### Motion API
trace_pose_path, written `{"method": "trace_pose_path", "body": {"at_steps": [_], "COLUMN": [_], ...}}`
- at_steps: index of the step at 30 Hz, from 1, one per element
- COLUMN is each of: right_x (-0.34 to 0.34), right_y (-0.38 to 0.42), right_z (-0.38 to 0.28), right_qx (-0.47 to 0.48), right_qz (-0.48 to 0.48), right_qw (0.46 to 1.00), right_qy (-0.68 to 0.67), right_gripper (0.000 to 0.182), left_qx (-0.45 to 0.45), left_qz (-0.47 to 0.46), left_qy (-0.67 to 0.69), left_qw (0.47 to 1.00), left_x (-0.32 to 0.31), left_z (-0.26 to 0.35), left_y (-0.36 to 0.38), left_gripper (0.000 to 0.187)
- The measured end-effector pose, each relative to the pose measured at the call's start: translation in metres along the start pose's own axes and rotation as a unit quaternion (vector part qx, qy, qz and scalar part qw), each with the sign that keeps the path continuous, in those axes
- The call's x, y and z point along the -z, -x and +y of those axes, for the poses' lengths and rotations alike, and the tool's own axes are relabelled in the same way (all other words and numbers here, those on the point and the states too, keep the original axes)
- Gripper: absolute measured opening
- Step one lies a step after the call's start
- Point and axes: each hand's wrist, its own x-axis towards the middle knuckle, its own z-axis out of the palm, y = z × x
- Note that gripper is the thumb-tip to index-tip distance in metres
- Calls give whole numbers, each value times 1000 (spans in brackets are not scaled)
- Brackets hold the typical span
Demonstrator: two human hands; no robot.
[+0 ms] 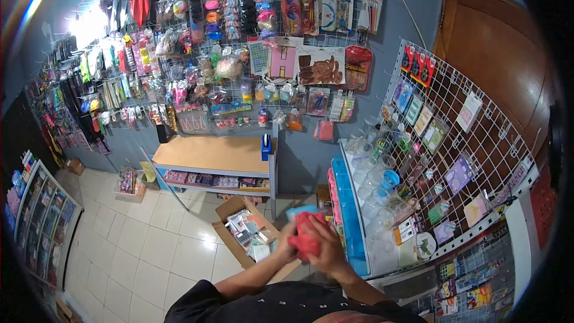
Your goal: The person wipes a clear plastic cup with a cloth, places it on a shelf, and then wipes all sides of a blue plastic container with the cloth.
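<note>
- Red bundle (304, 243), soft-looking: head view, lower centre, held between both hands, right of the open carton (229, 245).
- Left hand (287, 246): fingers gripping the bundle's left side, partly blurred.
- Right hand (324, 240): fingers curled over the bundle's top and right side.
- Light-blue piece (293, 211): just beyond the bundle.
- Tabletop (209, 151), tan: blue tape dispenser (266, 148) at right end.

Cloth (310, 236), lower centre: red, blurred. Smaller piece (294, 211) at its upper left: light blue. Shirt (239, 311), bottom edge: black, white lettering. Counter (209, 154), left of centre: tan top. Tape dispenser (266, 151): blue. Cardboard box (232, 251): brown. Floor (156, 252), lower left: cream tiles, darker grid lines. Wall (302, 164): grey-blue. Door (496, 42), upper right: brown.
</note>
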Motion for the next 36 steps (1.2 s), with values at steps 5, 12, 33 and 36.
{"method": "trace_pose_path", "body": {"at_steps": [5, 12, 33, 36], "right_x": [-4, -19, -21, -30], "right_y": [-19, -15, 6, 18], "right_z": [12, 6, 45, 39], "right_qx": [-40, -2, -127, -120], "right_qz": [67, 40, 138, 93], "right_qw": [996, 995, 931, 953], "right_qy": [45, 90, -315, -262], "right_gripper": [60, 56, 53, 61], "left_qx": [23, 37, -157, -122], "left_qz": [11, -11, -196, -235], "left_qy": [-29, 96, -592, -538], "left_qw": [999, 995, 766, 800], "left_x": [-4, -2, 22, 32], "left_z": [-26, 14, 15, 8], "left_y": [-8, -15, 24, 30], "left_gripper": [66, 68, 21, 22]}}
